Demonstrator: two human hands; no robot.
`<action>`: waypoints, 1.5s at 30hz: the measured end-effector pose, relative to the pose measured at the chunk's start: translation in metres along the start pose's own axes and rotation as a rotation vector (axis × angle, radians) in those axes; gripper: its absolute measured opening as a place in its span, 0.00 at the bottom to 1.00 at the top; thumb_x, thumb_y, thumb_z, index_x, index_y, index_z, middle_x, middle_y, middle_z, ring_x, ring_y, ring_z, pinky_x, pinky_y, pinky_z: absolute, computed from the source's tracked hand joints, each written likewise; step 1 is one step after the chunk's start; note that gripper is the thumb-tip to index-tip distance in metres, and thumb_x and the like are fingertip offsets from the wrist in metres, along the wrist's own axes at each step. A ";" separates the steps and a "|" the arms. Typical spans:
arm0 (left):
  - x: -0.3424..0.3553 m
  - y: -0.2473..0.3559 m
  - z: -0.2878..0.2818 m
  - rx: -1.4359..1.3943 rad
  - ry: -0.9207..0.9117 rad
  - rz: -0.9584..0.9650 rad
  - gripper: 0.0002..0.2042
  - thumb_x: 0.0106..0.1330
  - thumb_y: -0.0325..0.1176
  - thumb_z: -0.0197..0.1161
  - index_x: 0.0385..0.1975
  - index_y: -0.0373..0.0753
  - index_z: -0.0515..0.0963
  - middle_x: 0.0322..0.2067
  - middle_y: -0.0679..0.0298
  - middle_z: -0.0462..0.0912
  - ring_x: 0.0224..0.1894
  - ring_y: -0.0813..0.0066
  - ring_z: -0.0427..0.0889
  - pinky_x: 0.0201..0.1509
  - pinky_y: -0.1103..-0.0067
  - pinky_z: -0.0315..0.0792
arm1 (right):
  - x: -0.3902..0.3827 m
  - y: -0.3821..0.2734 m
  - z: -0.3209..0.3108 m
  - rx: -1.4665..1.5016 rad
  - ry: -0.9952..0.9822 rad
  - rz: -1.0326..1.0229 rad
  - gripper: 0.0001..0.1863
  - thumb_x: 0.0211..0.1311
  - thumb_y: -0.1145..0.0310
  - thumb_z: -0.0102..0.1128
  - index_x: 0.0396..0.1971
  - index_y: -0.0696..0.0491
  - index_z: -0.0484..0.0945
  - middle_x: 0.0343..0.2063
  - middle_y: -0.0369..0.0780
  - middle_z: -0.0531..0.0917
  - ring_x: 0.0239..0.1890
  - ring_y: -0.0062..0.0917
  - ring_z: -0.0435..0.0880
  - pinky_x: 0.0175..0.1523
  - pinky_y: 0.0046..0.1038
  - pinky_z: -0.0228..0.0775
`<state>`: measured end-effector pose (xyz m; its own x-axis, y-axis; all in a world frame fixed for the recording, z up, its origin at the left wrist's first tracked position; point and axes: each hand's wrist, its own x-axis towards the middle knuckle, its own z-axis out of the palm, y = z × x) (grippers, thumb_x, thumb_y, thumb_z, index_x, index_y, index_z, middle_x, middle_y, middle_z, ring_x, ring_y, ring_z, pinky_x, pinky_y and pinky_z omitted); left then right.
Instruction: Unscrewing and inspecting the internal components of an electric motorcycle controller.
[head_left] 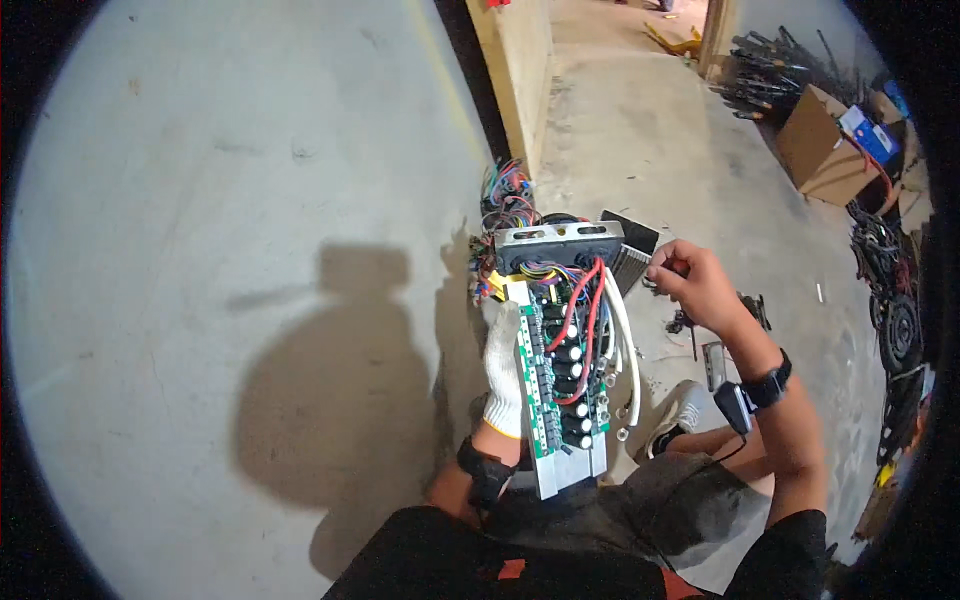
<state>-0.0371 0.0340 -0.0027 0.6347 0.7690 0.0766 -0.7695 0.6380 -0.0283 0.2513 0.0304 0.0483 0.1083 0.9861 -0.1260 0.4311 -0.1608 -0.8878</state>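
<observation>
My left hand (pixel 502 355) in a white knit glove grips the left edge of a circuit board (pixel 572 395) with capacitors and a silver plate along its bottom; its fingers are mostly hidden. Red and white thick cables (pixel 628 350) with ring lugs and thin coloured wires (pixel 548 272) run from the board to a black end plate (pixel 555 242) with a silver bracket. A finned metal housing (pixel 630 270) lies behind, beside a bundle of loose wires (pixel 505 195). My right hand (pixel 690 280) is raised bare beside the housing, fingers curled on something dark that I cannot make out.
A grey wall (pixel 230 150) fills the left, with a cream panel (pixel 510 90) at its end. On the concrete floor (pixel 640 130) at right are a cardboard box (pixel 825 145), piles of dark metal parts (pixel 760 75) and wheels (pixel 900 330). Small parts and my shoe (pixel 685 410) are below.
</observation>
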 end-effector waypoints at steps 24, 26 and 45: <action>0.014 -0.017 0.008 0.045 0.036 -0.022 0.35 0.77 0.62 0.53 0.66 0.35 0.76 0.57 0.49 0.86 0.51 0.51 0.90 0.54 0.52 0.87 | -0.085 -0.030 0.018 0.199 -0.014 0.082 0.08 0.69 0.71 0.70 0.43 0.58 0.84 0.30 0.30 0.83 0.31 0.10 0.75 0.37 0.20 0.71; 0.016 -0.021 0.005 0.061 0.059 -0.018 0.35 0.78 0.62 0.53 0.66 0.35 0.76 0.57 0.49 0.86 0.51 0.51 0.90 0.54 0.52 0.87 | -0.086 -0.039 0.015 0.143 -0.085 0.096 0.07 0.68 0.71 0.71 0.41 0.57 0.84 0.27 0.29 0.82 0.29 0.11 0.72 0.36 0.21 0.69; 0.018 -0.024 0.012 0.164 0.108 -0.008 0.34 0.78 0.62 0.53 0.66 0.35 0.75 0.57 0.49 0.85 0.52 0.52 0.89 0.55 0.54 0.86 | -0.086 -0.043 0.012 0.067 -0.112 -0.118 0.06 0.65 0.73 0.70 0.40 0.56 0.85 0.29 0.42 0.86 0.28 0.26 0.83 0.36 0.29 0.76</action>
<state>-0.0082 0.0327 0.0115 0.6381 0.7693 -0.0316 -0.7598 0.6358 0.1354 0.2124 -0.0470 0.0917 -0.0417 0.9970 -0.0645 0.3742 -0.0443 -0.9263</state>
